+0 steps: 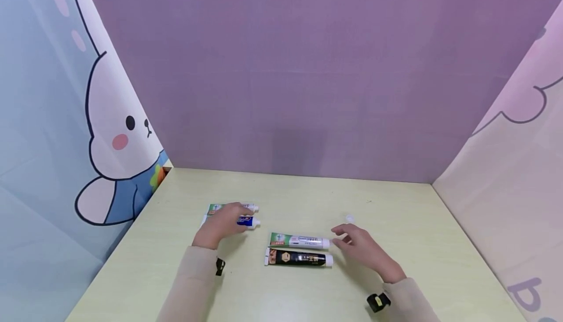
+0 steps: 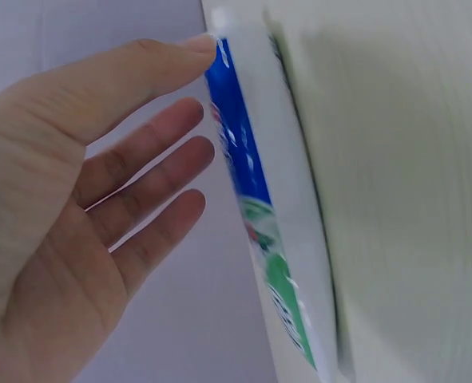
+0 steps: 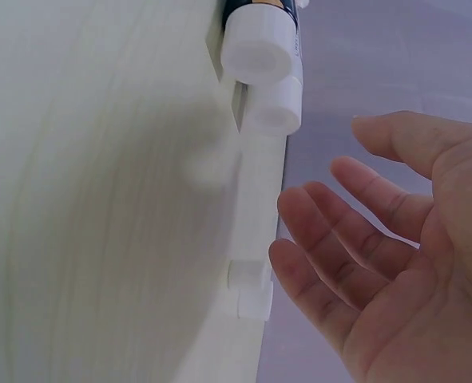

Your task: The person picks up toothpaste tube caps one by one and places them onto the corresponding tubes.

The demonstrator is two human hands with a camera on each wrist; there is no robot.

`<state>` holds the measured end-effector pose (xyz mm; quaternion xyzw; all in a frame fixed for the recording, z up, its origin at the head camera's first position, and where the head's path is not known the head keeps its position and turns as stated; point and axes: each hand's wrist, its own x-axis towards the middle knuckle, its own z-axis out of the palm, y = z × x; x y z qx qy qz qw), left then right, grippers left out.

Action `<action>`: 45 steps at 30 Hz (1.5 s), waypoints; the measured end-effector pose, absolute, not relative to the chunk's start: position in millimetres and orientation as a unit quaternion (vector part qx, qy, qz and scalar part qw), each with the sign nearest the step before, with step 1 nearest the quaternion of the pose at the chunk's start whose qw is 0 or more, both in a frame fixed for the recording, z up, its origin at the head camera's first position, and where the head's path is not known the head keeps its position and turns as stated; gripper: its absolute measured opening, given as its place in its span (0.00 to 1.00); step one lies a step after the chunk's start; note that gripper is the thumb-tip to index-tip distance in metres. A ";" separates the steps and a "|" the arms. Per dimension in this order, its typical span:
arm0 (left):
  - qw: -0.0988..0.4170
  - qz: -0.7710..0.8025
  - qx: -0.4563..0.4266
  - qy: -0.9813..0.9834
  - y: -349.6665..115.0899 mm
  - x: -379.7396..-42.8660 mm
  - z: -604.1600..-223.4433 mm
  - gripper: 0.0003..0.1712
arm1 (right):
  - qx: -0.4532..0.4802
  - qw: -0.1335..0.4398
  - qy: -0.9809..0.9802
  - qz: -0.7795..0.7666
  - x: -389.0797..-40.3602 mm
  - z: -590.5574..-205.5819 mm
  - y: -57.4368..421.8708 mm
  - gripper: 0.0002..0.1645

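My left hand (image 1: 225,223) lies over two toothpaste tubes at the left and covers their middles. The nearer tube (image 1: 245,222) is blue, white and green; in the left wrist view my thumb tip is right at its narrow end, with the other fingers loosely extended beside it. Behind it is a green-and-white tube (image 1: 249,207). My right hand (image 1: 361,247) hovers with relaxed fingers, holding nothing, by the white cap of another green-and-white toothpaste tube (image 1: 303,241). A black toothpaste tube (image 1: 294,257) lies parallel in front of that one, also capped.
Small white caps (image 1: 350,219) stand on the pale table (image 1: 281,292) beyond my right hand; the right wrist view shows two caps (image 3: 249,275) there. A purple cloth (image 1: 299,77) hangs behind the table, with printed curtains (image 1: 39,165) at the sides.
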<state>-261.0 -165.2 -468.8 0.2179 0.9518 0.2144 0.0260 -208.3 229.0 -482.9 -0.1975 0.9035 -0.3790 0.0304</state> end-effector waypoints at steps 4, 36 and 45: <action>0.043 0.182 0.178 0.966 -173.1 -264.6 -477.0 0.26 | -0.197 0.022 0.904 -0.380 -207.6 -481.8 232.9 0.20; 0.057 0.186 0.152 0.969 -187.7 -268.7 -490.5 0.31 | -0.207 0.009 0.903 -0.377 -211.2 -482.8 249.9 0.19; 0.035 0.225 0.178 0.957 -184.3 -259.4 -478.9 0.29 | -0.195 0.004 0.901 -0.387 -211.3 -482.6 250.9 0.19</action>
